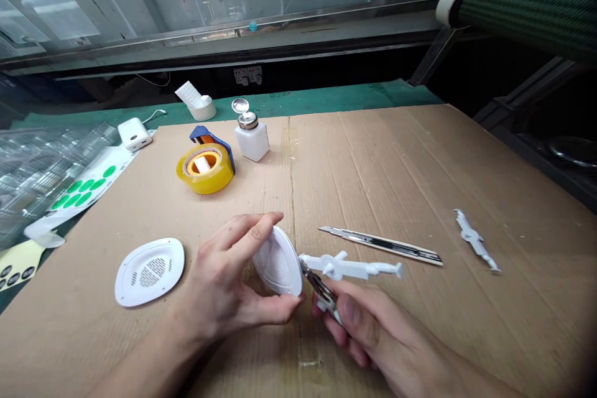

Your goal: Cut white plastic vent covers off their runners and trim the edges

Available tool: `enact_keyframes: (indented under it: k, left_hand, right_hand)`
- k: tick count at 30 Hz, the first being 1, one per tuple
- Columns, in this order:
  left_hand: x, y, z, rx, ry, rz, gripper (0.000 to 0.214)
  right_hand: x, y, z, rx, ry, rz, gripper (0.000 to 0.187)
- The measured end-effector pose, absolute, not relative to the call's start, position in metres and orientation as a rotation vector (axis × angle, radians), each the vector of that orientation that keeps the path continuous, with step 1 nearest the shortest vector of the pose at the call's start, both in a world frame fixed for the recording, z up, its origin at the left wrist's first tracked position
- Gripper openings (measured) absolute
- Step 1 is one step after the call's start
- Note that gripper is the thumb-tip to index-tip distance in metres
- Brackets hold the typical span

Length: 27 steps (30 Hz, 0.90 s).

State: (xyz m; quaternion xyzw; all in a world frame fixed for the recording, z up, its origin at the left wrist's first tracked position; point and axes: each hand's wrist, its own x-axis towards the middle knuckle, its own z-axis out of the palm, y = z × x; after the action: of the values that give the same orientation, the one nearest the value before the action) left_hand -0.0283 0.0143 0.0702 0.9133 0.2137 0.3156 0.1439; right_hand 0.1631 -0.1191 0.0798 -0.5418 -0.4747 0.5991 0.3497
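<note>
My left hand grips a white perforated plastic cover by its edges, thumb below and fingers above, tilted on edge. In my right hand is a pair of nippers, its jaws at the cover's right edge. A white plastic sprue piece extends rightward from that spot; whether it is still joined to the cover I cannot tell. To the left, a second white perforated cover lies flat on the cardboard. A slim utility knife lies beyond my right hand, blade tip pointing left.
Another sprue piece lies at the right on the cardboard. Further back are a yellow tape roll on a dispenser, a white pump bottle and a small white box. Clear plastic trays sit left, near green sticker sheets.
</note>
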Motion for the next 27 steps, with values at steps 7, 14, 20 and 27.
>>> enact_keyframes:
  k: [7,14,20,27]
  left_hand:
    - [-0.028,0.014,0.07,2.608,0.675,0.813,0.084]
    - [-0.032,0.014,0.075,2.571,0.831,0.666,0.071]
    - [-0.03,0.016,0.077,2.48,0.861,0.647,0.07]
    - [-0.039,0.028,0.079,1.735,0.783,0.784,0.071]
  right_hand:
    - [0.152,-0.124,0.066,-1.383,-0.962,1.57,0.062]
    - [0.148,-0.116,0.069,-1.37,-0.776,1.751,0.074]
    - [0.155,-0.112,0.062,-1.25,-0.67,1.815,0.072]
    - [0.185,-0.111,0.068,-1.382,-1.533,1.235,0.052]
